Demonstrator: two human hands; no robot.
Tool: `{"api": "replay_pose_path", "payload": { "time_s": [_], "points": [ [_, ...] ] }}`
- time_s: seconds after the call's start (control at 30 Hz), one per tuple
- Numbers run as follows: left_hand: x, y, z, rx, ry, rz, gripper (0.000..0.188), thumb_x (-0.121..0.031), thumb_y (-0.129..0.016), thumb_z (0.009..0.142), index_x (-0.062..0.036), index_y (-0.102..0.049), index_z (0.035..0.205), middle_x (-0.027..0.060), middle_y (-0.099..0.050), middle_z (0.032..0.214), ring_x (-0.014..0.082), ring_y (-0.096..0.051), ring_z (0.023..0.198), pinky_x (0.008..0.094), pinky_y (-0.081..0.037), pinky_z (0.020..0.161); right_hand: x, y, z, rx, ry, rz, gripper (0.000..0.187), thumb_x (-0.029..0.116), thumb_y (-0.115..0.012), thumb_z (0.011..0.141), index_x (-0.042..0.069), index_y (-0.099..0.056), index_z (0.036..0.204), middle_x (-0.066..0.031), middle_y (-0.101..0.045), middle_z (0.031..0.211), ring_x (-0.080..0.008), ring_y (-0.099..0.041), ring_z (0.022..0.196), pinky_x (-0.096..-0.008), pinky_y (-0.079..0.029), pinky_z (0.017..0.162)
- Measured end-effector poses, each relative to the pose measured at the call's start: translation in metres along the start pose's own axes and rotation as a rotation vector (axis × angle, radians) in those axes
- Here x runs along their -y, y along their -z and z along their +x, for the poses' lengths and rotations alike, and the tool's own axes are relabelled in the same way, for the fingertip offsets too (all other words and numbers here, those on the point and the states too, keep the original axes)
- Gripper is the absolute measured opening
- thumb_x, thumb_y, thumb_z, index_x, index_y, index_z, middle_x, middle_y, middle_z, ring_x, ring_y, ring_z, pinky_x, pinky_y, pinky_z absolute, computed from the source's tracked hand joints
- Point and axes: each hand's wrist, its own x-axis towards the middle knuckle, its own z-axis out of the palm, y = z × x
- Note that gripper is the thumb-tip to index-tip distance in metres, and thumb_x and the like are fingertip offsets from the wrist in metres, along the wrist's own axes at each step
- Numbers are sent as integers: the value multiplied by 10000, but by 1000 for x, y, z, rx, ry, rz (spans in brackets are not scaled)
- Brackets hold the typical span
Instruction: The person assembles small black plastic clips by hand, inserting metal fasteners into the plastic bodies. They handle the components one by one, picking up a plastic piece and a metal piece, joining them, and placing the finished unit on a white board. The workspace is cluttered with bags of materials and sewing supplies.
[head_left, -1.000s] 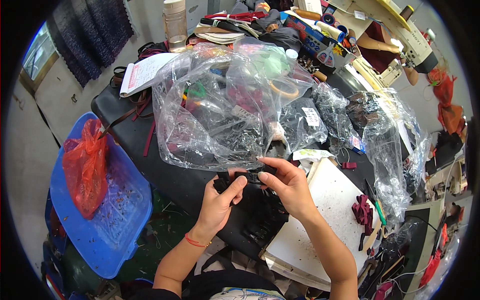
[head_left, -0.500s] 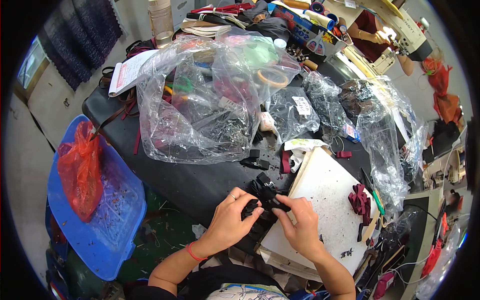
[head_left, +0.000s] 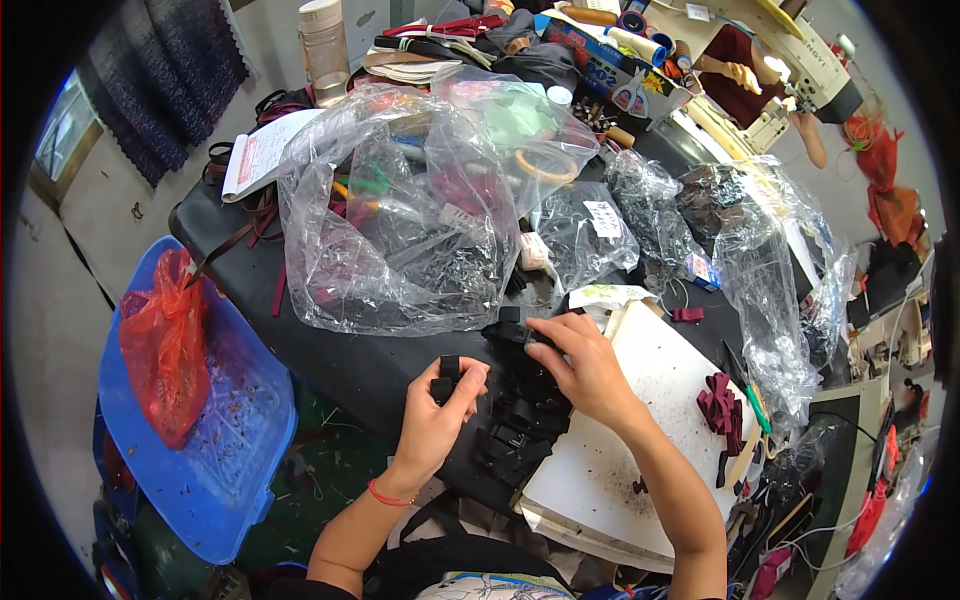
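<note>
My left hand (head_left: 436, 420), with a red cord at its wrist, is closed on small black strap loops (head_left: 443, 388) above the dark table. Farther off and to the right, my right hand (head_left: 580, 365) pinches a black strap piece (head_left: 510, 330) at the near edge of the clear plastic bag. Between and below my hands lies a loose pile of black strap pieces (head_left: 515, 440); their exact shapes are hard to make out. A white board (head_left: 610, 480) with dark specks lies beneath my right forearm.
A large clear bag (head_left: 400, 250) of mixed items covers the table's far part. Maroon strap pieces (head_left: 720, 405) and green-handled scissors (head_left: 757, 405) lie at the right. A blue plastic scoop (head_left: 240, 440) holding a red bag (head_left: 165, 350) stands left. Another person's hand (head_left: 742, 76) is at a sewing machine (head_left: 815, 70).
My hands have moved apart. My right hand reached farther away to the black piece near the clear bag, while my left drew slightly left with black loops in it.
</note>
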Motion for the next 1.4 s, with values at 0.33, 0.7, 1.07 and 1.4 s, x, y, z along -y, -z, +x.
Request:
{"api": "replay_pose_path", "payload": {
  "time_s": [0.33,0.7,1.07,1.4],
  "points": [
    [4,1,2,-26,-36,40,185,-210,-640,944,-36,-656,1006,-18,-607,785,19,-519,664,176,-408,574,-12,-6,9,34,34,-154,289,127,-674,860,13,-652,1125,-120,-621,1002,-308,-550,943,-395,-460,850],
    [5,1,1,-30,-21,-29,191,-183,-621,956,-10,-633,1036,19,-604,808,57,-530,669,203,-415,607,-10,-10,13,41,62,-174,311,132,-701,826,17,-655,1111,-115,-618,1002,-305,-551,943,-387,-454,854],
    [5,15,11,138,40,-834,635,-519,-425,988,5,-449,1347,148,-540,1316,254,-466,1288,409,-364,1093,5,5,22,115,-11,-131,287,155,-718,816,-15,-641,1034,-159,-625,912,-348,-579,895,-434,-468,806],
    [-2,16,3,-152,6,-676,178,-188,-569,983,-40,-574,1083,103,-665,1042,195,-639,1018,360,-506,913,49,-20,25,103,138,44,268,141,-719,809,19,-649,1037,-128,-588,933,-331,-562,875,-412,-469,773]
  ]
}}
